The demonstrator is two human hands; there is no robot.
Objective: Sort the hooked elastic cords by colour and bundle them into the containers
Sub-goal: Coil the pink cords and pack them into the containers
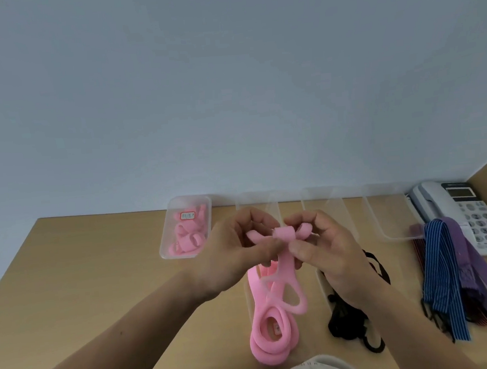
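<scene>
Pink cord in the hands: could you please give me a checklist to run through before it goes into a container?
1. Left hand and right hand both pinch the pink cord: ok.
2. Cord fully wrapped: not ok, loops hang loose below.
3. Pink container holds only pink bundles: ok.
4. Room left in it: cannot tell.

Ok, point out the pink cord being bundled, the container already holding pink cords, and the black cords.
pink cord [283,235]: head view, on the band wrapped round its top.
pink container [168,226]: head view, on its bare left wall.
black cords [344,319]: head view, on the heap's middle.
</scene>
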